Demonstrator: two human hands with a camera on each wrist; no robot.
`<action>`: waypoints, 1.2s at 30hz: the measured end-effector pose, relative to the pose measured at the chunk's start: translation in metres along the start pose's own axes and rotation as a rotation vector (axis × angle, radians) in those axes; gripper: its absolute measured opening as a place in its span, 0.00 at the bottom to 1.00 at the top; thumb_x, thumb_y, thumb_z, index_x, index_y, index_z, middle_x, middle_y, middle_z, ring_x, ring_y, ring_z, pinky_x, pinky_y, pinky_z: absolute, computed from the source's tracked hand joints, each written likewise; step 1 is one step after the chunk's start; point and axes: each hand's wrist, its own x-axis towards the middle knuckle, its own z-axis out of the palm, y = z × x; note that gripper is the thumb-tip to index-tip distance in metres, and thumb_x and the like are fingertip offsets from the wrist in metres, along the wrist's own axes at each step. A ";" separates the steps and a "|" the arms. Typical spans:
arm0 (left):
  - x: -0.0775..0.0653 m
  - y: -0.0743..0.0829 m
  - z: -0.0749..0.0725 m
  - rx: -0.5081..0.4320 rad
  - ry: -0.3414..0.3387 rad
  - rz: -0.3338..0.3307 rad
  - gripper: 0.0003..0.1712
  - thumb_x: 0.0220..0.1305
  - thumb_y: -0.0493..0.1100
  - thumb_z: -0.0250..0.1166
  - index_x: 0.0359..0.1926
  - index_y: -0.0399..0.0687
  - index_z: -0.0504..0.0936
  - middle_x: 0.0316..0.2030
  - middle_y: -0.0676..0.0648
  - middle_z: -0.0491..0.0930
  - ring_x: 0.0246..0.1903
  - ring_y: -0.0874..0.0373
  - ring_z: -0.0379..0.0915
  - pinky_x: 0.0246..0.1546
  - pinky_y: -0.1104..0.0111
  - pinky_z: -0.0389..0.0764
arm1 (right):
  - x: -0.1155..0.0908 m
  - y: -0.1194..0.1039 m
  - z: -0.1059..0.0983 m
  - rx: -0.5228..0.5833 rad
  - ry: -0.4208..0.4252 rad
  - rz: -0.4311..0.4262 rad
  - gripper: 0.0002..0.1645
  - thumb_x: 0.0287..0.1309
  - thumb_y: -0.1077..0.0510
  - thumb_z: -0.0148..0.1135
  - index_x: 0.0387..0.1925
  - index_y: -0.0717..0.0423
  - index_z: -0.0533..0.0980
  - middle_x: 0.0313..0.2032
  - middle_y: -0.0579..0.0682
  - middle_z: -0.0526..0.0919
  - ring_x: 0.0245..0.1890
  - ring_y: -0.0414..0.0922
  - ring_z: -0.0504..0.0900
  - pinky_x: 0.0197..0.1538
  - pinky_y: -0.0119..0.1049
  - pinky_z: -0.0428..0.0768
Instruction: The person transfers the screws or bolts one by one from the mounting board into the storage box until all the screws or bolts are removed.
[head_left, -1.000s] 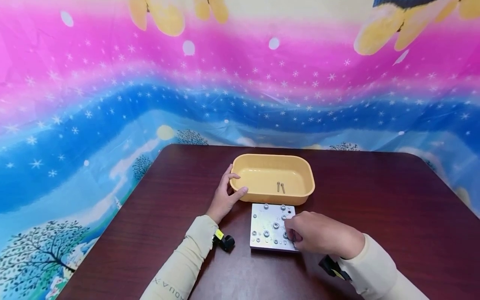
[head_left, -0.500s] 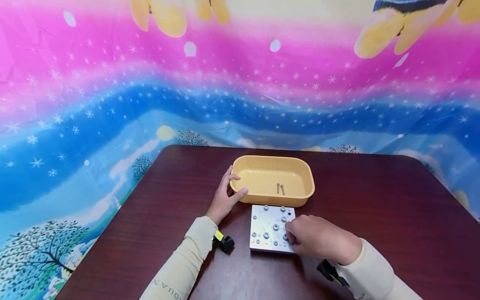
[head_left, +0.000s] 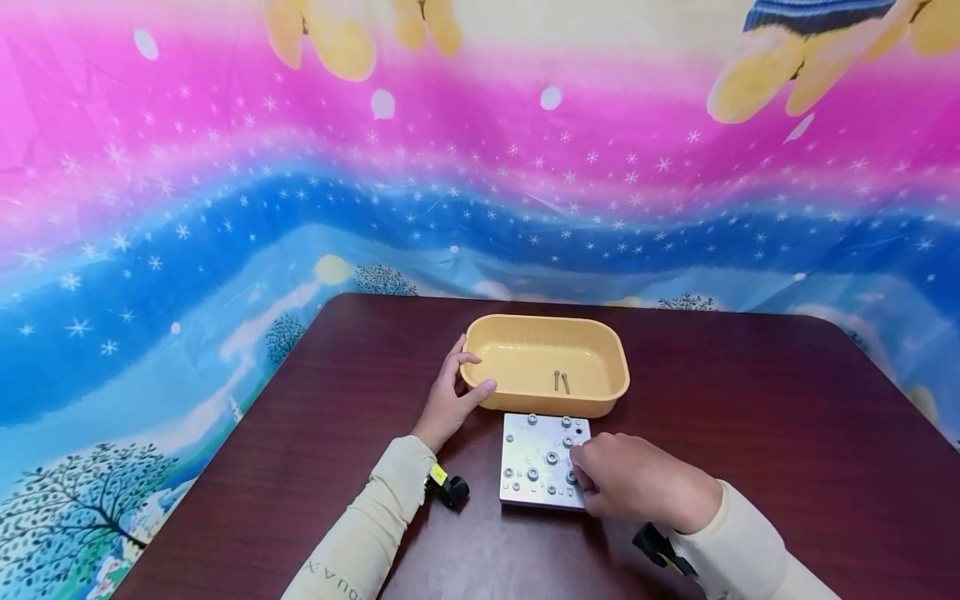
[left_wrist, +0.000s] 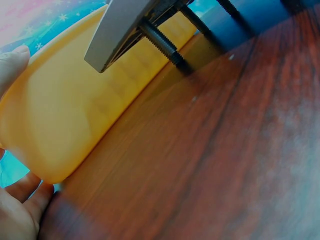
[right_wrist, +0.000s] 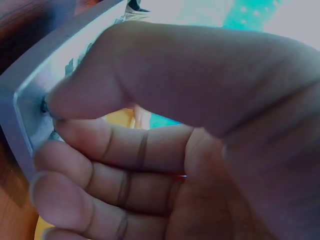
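My left hand [head_left: 448, 400] grips the left end of a yellow plastic bin [head_left: 551, 406], thumb on the near rim and fingers round the side. In front of the bin, a square metal plate [head_left: 521, 450] carries several socket-head screws [head_left: 552, 458]. Threaded shanks [left_wrist: 160, 41] stick out below the plate in the left wrist view. Over the plate's near right corner, my right hand [head_left: 637, 479] pinches a small screw [right_wrist: 45, 105] between thumb and forefinger, its other fingers curled. That screw is mostly hidden by the fingertips.
Two loose screws [head_left: 561, 382] lie inside the bin. Everything stands on a dark reddish wooden table [head_left: 750, 400]. A colourful printed cloth [head_left: 480, 167] hangs behind its far edge. A small black wrist camera [head_left: 452, 490] sits beside the left wrist.
My right hand has turned slightly while staying at the plate's near right corner. The left hand keeps its hold on the bin. The head view has tilted up a little.
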 end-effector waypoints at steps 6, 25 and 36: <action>0.000 -0.001 0.000 -0.003 0.000 0.002 0.28 0.63 0.44 0.66 0.57 0.34 0.67 0.76 0.45 0.43 0.72 0.50 0.47 0.64 0.56 0.64 | -0.001 0.002 0.000 -0.001 0.032 -0.038 0.14 0.46 0.60 0.67 0.18 0.46 0.68 0.15 0.40 0.68 0.15 0.37 0.64 0.20 0.31 0.63; 0.000 0.001 0.000 -0.006 -0.001 -0.003 0.29 0.63 0.44 0.66 0.58 0.32 0.66 0.76 0.45 0.43 0.72 0.50 0.47 0.65 0.56 0.63 | -0.007 0.002 -0.009 0.021 0.154 -0.074 0.12 0.42 0.61 0.62 0.17 0.43 0.68 0.15 0.36 0.67 0.15 0.33 0.62 0.18 0.29 0.61; 0.000 -0.001 0.001 -0.010 0.006 0.003 0.27 0.63 0.43 0.66 0.57 0.35 0.66 0.76 0.46 0.43 0.72 0.50 0.47 0.65 0.55 0.63 | -0.007 0.005 -0.015 0.069 0.176 -0.036 0.11 0.44 0.61 0.64 0.21 0.45 0.69 0.16 0.38 0.69 0.15 0.34 0.64 0.19 0.29 0.64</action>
